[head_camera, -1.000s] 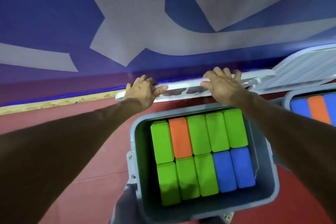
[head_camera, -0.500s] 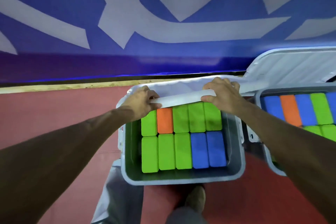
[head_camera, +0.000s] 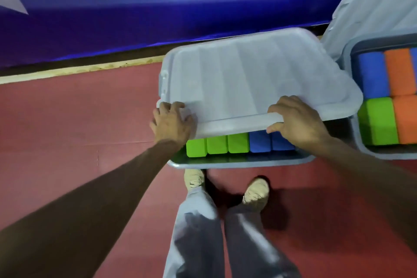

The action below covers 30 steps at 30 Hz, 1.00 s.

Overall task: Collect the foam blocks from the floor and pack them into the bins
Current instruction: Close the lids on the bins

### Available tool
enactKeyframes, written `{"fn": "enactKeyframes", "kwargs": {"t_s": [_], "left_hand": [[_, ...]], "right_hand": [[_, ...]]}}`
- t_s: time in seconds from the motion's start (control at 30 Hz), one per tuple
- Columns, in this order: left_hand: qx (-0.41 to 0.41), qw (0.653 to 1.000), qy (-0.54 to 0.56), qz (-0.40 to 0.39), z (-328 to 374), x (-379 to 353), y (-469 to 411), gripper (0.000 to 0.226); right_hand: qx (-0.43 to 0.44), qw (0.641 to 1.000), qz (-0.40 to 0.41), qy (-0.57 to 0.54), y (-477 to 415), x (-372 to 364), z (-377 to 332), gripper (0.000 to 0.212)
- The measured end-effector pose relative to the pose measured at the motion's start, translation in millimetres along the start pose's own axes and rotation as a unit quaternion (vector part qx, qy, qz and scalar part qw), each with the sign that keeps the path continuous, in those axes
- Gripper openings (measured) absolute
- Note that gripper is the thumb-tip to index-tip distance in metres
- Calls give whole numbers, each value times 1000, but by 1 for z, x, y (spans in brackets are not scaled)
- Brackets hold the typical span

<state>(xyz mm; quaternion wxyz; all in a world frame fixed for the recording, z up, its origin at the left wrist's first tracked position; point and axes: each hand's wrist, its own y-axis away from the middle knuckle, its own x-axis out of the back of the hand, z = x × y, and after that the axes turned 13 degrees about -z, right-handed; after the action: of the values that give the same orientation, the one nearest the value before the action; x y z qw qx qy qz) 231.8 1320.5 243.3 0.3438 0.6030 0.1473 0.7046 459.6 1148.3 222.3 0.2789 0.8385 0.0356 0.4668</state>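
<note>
A grey bin (head_camera: 237, 163) stands on the red floor in front of my feet. A pale grey lid (head_camera: 252, 81) lies tilted over most of it, its near edge raised. My left hand (head_camera: 172, 123) grips the lid's near left corner. My right hand (head_camera: 295, 119) grips the near edge, thumb under the rim. Under the raised edge a row of green foam blocks (head_camera: 216, 145) and blue foam blocks (head_camera: 260, 143) shows; the other blocks in this bin are hidden.
A second grey bin (head_camera: 354, 119) at the right holds blue, orange and green blocks, its lid (head_camera: 379, 7) standing open against the blue wall banner (head_camera: 158, 18). My shoes (head_camera: 257, 192) stand close to the near bin's front wall.
Both hands have pulled the lid from the wall side down over the bin. It now covers most of the blocks. The view has dropped towards my feet.
</note>
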Motion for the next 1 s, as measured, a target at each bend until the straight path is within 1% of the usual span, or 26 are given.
{"fn": "enactKeyframes", "kwargs": {"t_s": [0.03,0.07,0.13,0.2,0.27,0.37,0.4,0.47,0.5,0.57,0.6,0.67,0.73,0.8,0.87,0.93,1.0], "left_hand": [[33,999,17,30,-10,-7,-2,49],[73,995,59,34,-16,-13,-4,57],[144,976,162,-3,-28,-26,-8,63],[174,964,199,-38,-41,-39,-11,59],[182,962,195,-54,-56,-50,-12,57],[193,957,205,-68,-81,-70,-15,52],[192,959,198,-63,-87,-77,-15,50],[197,965,168,-44,-98,-89,-20,46],[209,963,167,-36,-103,-93,-22,43],[224,954,195,-33,-111,-100,-26,38],[209,957,198,-34,-113,-105,-26,36],[172,964,201,-25,-118,-111,-24,32],[156,961,227,-20,-121,-110,-23,36],[143,962,225,-59,-124,-108,-25,53],[152,960,221,-87,-125,-105,-32,66],[163,960,202,-101,-123,-103,-38,67],[157,965,172,-117,-121,-100,-41,61]], "right_hand": [[-2,1000,12,1,4,-10,0,31],[-1,1000,25,3,7,-21,1,32],[13,998,57,22,14,-41,-1,34],[20,996,76,50,21,-60,-4,35],[16,996,68,64,27,-77,-6,31],[-14,999,-20,31,29,-100,-13,36],[-29,998,-50,14,27,-108,-16,32],[-62,994,-85,-11,20,-123,-24,14],[-78,992,-99,-22,15,-131,-27,10],[-106,986,-122,-31,7,-143,-33,17],[-123,984,-123,-35,4,-147,-36,18],[-146,983,-105,-30,0,-152,-39,14],[-155,982,-102,-23,-2,-152,-40,10],[-154,980,-117,-36,-5,-147,-41,9],[-158,976,-140,-58,-11,-142,-43,10],[-152,974,-152,-74,-18,-139,-48,13],[-145,975,-144,-83,-27,-135,-55,20]]}}
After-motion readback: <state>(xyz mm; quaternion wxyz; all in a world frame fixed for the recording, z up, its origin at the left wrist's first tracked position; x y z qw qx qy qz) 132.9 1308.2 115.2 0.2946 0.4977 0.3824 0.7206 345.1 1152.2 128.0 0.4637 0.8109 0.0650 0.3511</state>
